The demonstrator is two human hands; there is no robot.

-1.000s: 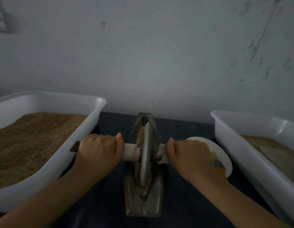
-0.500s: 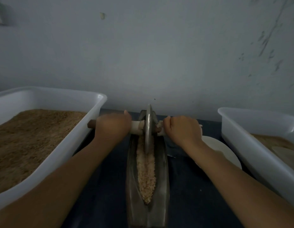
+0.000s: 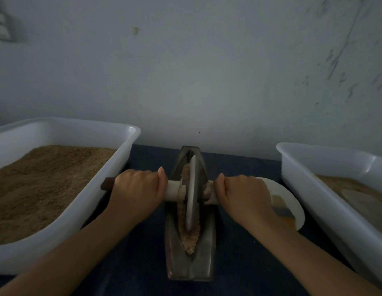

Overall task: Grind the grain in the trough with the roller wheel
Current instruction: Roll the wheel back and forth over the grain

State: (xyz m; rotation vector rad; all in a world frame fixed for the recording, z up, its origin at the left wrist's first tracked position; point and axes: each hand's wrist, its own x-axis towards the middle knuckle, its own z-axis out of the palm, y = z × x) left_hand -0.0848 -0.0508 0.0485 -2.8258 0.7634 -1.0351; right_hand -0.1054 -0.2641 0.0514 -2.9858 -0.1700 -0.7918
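Note:
A dark boat-shaped metal trough [image 3: 208,259] lies lengthwise on the dark table in front of me. Pale crushed grain [image 3: 191,238] fills its groove. The grey roller wheel [image 3: 191,195] stands on edge in the groove, about mid-length. A light wooden axle [image 3: 174,191] runs through the wheel. My left hand [image 3: 136,191] grips the axle left of the wheel. My right hand [image 3: 243,195] grips it on the right side. Part of the grain is hidden behind the wheel.
A large white tub [image 3: 113,186] of brown grain stands close on the left. Another white tub [image 3: 313,182] with brown material stands on the right. A white plate [image 3: 290,195] lies between the trough and the right tub. A grey wall rises just behind the table.
The wheel was pushed to the far end of the trough half a second ago. It has now rolled back toward me to mid-trough, both hands still on the axle.

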